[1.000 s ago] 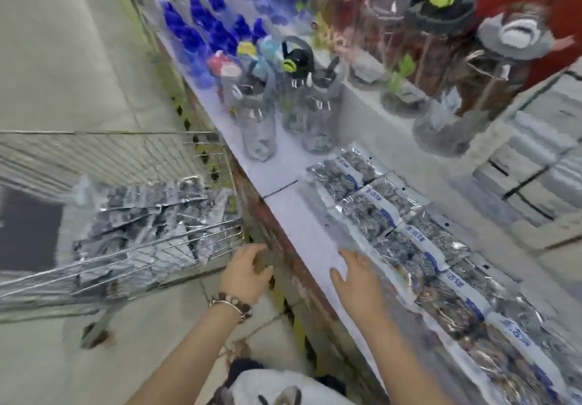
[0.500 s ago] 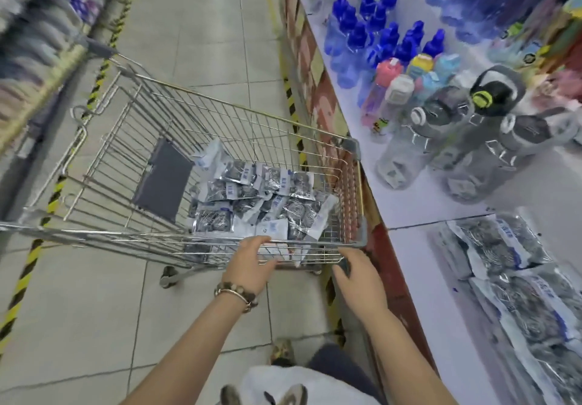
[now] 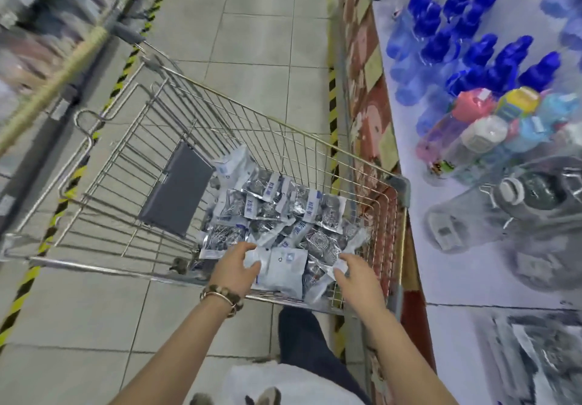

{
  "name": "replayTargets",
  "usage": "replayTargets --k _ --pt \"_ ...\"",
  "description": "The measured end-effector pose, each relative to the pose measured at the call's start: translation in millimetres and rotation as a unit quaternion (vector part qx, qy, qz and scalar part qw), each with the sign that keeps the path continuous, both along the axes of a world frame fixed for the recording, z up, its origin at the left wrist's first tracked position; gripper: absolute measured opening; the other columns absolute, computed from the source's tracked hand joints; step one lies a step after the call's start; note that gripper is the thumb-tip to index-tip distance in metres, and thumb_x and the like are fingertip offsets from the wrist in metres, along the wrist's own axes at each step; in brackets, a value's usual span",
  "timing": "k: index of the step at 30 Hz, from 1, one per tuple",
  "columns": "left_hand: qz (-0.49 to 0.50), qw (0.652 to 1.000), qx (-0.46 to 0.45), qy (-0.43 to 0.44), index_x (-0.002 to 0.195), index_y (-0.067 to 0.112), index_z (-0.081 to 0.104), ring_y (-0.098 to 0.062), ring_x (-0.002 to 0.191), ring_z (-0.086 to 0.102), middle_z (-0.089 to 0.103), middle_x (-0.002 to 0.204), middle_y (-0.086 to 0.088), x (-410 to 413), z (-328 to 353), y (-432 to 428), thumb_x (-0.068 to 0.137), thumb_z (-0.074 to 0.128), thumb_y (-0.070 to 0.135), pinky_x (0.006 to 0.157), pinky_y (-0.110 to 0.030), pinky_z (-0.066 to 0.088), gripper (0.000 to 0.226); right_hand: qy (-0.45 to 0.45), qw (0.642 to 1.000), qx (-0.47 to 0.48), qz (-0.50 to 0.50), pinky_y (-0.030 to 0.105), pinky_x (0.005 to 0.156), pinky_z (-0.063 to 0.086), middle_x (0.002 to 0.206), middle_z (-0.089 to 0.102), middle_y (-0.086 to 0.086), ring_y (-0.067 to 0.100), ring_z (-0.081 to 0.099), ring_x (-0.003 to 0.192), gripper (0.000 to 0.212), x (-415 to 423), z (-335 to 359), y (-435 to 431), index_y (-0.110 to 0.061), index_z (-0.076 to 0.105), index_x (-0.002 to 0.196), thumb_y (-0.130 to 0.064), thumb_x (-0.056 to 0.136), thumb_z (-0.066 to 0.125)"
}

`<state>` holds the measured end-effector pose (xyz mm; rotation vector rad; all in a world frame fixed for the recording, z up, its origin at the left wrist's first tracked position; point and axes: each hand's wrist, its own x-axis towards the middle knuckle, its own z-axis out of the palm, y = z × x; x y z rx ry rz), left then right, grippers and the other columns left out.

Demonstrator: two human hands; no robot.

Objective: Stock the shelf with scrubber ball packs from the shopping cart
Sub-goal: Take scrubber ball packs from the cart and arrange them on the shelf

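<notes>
At the near rim of the shopping cart point(image 3: 94, 267), both our hands are now inside the basket. A second ago they hung by the edge of the shelf point(image 3: 456, 285), and half a second ago they were just reaching this rim. So we judge the trip back is done and the next pick-up is starting, with nothing lifted yet.

Our left hand point(image 3: 236, 267) curls its fingers onto the left edge of a white-backed pack point(image 3: 283, 274); we cannot tell whether that grip has closed. Our right hand point(image 3: 357, 277) is loosely spread, its fingertips touching the crinkled edge of another pack just beside it.

The white-backed pack lies flat, printed side down, between the two hands. Its long axis runs roughly away from us, a little tilted; which end carries the header we cannot tell.

To our right, blurred, stocked packs point(image 3: 535, 351) lie on the shelf. Beyond our hands the pile of scrubber ball packs point(image 3: 283, 215) points every way, crowded into the basket's near right corner. Farther along the shelf stand blue-capped bottles point(image 3: 488, 55).
</notes>
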<state>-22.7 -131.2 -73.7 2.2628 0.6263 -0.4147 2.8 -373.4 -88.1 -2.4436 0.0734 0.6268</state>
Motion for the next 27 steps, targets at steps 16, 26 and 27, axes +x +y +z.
replayTargets --k 16,26,27 --pt "-0.036 0.981 -0.018 0.191 0.125 0.022 0.05 -0.012 0.108 0.054 0.052 0.129 0.004 64 -73 25 0.087 0.057 0.024 0.089 -0.027 0.047 0.039 0.2 0.977 -0.06 0.042 0.03 0.082 0.05 0.122 0.061 0.01 0.021 0.061 0.093 0.037 101 -96 41 -0.009 0.052 0.129 -0.019 0.093 0.053" --pt "0.02 0.98 -0.055 0.192 0.128 0.022 0.048 -0.013 0.113 0.051 0.052 0.129 0.004 87 -108 49 0.088 0.055 0.021 0.092 -0.028 0.045 0.04 0.359 0.67 0.342 -0.552 0.05 0.106 0.035 0.136 0.048 0.014 0.033 0.045 0.129 0.039 170 -159 117 -0.004 0.047 0.127 -0.026 0.095 0.055" --pt "0.024 0.98 -0.059 0.188 0.128 0.022 0.048 -0.013 0.114 0.051 0.053 0.128 0.004 88 -110 50 0.089 0.056 0.021 0.091 -0.027 0.045 0.04 0.359 0.642 0.351 -0.579 0.053 0.108 0.03 0.141 0.045 0.012 0.03 0.042 0.132 0.045 178 -162 122 -0.005 0.046 0.13 -0.03 0.095 0.055"
